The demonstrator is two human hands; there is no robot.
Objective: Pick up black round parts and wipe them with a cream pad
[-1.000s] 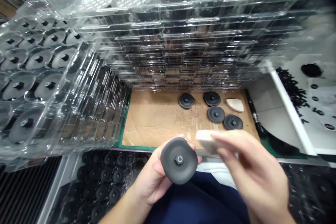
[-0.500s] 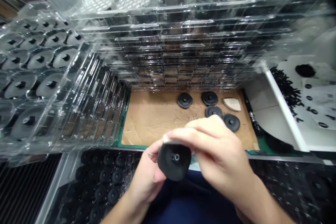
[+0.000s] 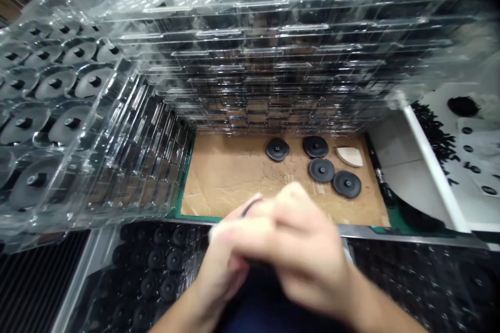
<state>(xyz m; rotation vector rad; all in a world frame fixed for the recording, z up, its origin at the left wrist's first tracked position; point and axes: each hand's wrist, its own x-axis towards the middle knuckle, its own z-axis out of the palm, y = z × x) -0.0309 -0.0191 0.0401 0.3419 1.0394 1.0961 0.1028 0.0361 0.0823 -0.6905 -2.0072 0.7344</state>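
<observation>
My left hand [image 3: 214,270] is closed around a round black plastic disc [image 3: 250,208]. Only a thin dark edge of the disc shows, and the rest is covered by my fingers. My right hand [image 3: 300,250] lies across the disc with its fingers curled, smeared by motion. A small pale bit at its fingertips is too blurred to name. Beyond my hands, a sheet of brown cardboard [image 3: 222,177] carries several similar black discs [image 3: 321,170], each with a small centre stub. A pale wedge-shaped piece [image 3: 349,156] lies at the sheet's right end.
Tall stacks of clear plastic trays [image 3: 273,67] rise at the back, and more trays of discs [image 3: 58,83] stand on the left. Dark trays [image 3: 152,276] sit below the bench edge. A white box [image 3: 433,166] with small black parts is at the right.
My right hand has swept left over the disc, hiding its face, which showed before. The view has shifted slightly, and a disc on the cardboard that was partly covered is now fully visible.
</observation>
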